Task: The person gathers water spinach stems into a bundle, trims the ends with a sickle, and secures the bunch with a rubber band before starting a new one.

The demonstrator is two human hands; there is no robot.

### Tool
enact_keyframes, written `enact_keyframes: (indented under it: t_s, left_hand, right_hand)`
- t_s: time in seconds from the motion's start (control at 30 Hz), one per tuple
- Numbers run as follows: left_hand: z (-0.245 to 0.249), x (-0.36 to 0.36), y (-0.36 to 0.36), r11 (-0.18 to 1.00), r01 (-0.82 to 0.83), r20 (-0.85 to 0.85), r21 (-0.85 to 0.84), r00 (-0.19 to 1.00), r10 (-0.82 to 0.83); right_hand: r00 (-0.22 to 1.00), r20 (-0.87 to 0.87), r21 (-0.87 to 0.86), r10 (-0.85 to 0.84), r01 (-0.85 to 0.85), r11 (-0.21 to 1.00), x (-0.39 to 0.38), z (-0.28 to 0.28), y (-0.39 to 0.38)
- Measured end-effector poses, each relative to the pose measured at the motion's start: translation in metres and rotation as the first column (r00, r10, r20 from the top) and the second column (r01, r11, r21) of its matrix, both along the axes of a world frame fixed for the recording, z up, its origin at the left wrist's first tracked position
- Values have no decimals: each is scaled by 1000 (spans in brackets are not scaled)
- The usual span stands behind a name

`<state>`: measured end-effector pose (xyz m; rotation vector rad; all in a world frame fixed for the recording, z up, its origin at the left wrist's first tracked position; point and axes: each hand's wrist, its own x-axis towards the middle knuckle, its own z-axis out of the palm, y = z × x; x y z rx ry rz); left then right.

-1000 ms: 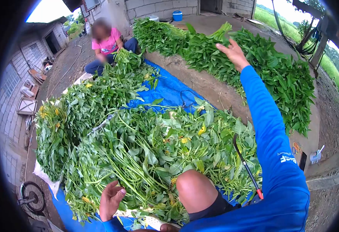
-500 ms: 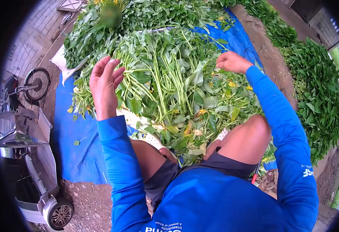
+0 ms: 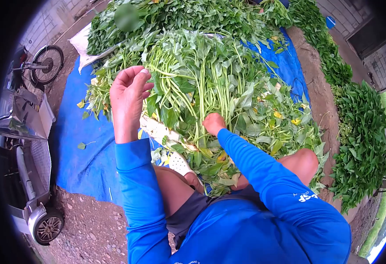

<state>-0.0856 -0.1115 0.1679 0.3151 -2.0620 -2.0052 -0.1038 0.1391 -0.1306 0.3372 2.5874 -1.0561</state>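
The right hand (image 3: 214, 124) has come down onto the pile's middle, while the left hand (image 3: 131, 94) stays raised. From the left: a motorbike wheel (image 3: 47, 64), then the blue sheet (image 3: 80, 154). The left hand hangs half-open, fingers loosely curled, covering part of the greens. Central stems (image 3: 202, 86) run lengthwise away from the person, leafy ends farthest; left ones slant left. The right hand's fingers curl upon them; I cannot tell whether it grips any. Rightward, loose leaves (image 3: 256, 121), then bundled greens (image 3: 358, 149).

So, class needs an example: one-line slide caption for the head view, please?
Right hand among leafy green stems, left hand raised, blue tarp beneath.
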Motion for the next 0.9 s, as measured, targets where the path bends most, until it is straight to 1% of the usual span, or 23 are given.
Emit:
enact_keyframes:
  t_s: [0.03, 0.1, 0.13, 0.17, 0.2, 0.33, 0.37, 0.4, 0.47, 0.53, 0.57, 0.6, 0.67, 0.7, 0.73, 0.8, 0.87, 0.9]
  left_hand:
    - [-1, -1, -4, 1000, -2, 7, -22, 1000, 2]
    - [-3, -4, -11, 1000, 7, 8, -29, 1000, -6]
    - [-5, -3, -10, 999, 24, 17, -36, 1000, -24]
    - [-4, -5, -9, 998, 27, 22, -51, 999, -26]
    - [-4, -6, -6, 997, 57, 28, -55, 998, -56]
    - [-7, -6, 5, 985, 157, 43, -74, 987, -154]
    - [-9, -6, 8, 978, 190, 47, -81, 981, -187]
    - [-10, -7, 11, 971, 223, 48, -88, 974, -220]
    - [-6, -3, 18, 963, 247, 62, -107, 969, -241]
    - [-8, -2, 26, 949, 291, 77, -120, 956, -284]
    - [-12, -2, 31, 948, 295, 66, -122, 955, -288]
    - [-11, 1, 39, 934, 344, 102, -94, 937, -335]
    - [-7, 3, 48, 913, 406, 152, -41, 905, -396]
    - [-9, 4, 57, 876, 483, 131, -2, 868, -478]
    - [-6, 8, 72, 854, 519, 104, 7, 849, -517]
    - [-4, 11, 103, 826, 555, 169, 103, 808, -564]
    - [-15, 8, 127, 875, 483, 255, 37, 842, -475]
    - [-22, 6, 132, 864, 503, 249, 12, 835, -490]
  right_hand:
    - [1000, -9, -24, 26, -26, 999, -3, 8, 6]
    - [993, 109, -227, 46, -20, 974, -11, 25, 24]
    - [984, 173, -328, 52, 8, 945, -9, 36, 34]
    - [953, 299, -447, 56, 88, 890, -7, 71, 40]
    - [929, 365, -493, 56, 142, 858, -11, 75, 51]
    - [963, 266, -605, 51, 126, 786, -11, 128, 89]
    - [957, 285, -660, 64, 147, 737, -11, 139, 102]
    - [962, 261, -708, 78, 135, 693, -4, 166, 110]
    - [970, 171, -876, 173, 69, 478, 9, 211, 129]
    - [967, 126, -919, 220, 30, 393, 15, 235, 149]
    - [971, 118, -933, 209, 36, 359, 12, 231, 160]
    - [987, 71, -918, 147, 7, 396, 17, 236, 161]
    - [980, 39, -926, 194, -38, 376, 36, 264, 160]
    - [980, 43, -924, 192, -34, 382, 42, 267, 159]
    - [981, 47, -921, 189, -30, 388, 46, 267, 155]
    - [977, 47, -918, 207, -39, 395, 57, 260, 145]
    - [978, -6, -897, 209, -97, 431, 71, 260, 123]
    - [981, -1, -891, 195, -89, 446, 77, 251, 116]
